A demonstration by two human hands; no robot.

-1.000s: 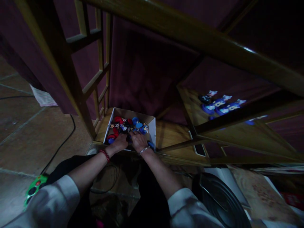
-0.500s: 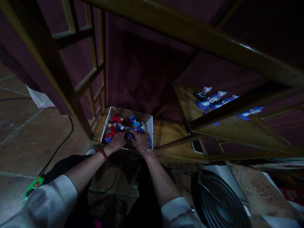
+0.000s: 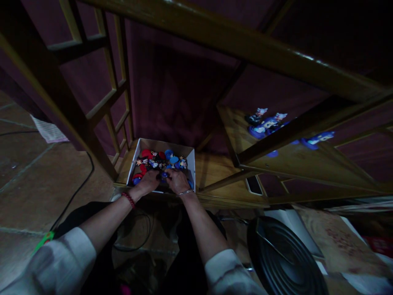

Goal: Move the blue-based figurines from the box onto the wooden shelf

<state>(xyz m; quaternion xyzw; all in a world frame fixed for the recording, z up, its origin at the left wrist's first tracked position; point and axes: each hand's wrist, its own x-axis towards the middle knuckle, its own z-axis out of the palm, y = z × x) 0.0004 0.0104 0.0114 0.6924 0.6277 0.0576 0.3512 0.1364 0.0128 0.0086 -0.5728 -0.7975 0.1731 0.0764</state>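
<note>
A white cardboard box (image 3: 192,164) stands on a low wooden shelf and holds several small figurines (image 3: 153,160) with red and blue bases. Both of my hands reach into its near side. My left hand (image 3: 149,180), behind a red bead bracelet, has its fingers curled beside a small dark-blue figurine (image 3: 165,175). From the other side my right hand (image 3: 178,181), with a silver bangle at the wrist, closes its fingers on that same figurine. The left fingertips are mostly hidden, and the dim light blurs the figurine's details.
More blue-based figurines (image 3: 260,125) stand on a higher wooden shelf (image 3: 294,162) to the right. A phone-like object (image 3: 254,185) lies on the lower shelf. Wooden beams (image 3: 233,37) cross overhead. A black round stool (image 3: 285,254) is at my right, and a cable (image 3: 75,196) runs over the floor.
The view has shifted slightly, so the box and shelves sit a little further left. My hands remain together over the dark-blue figurine in the box.
</note>
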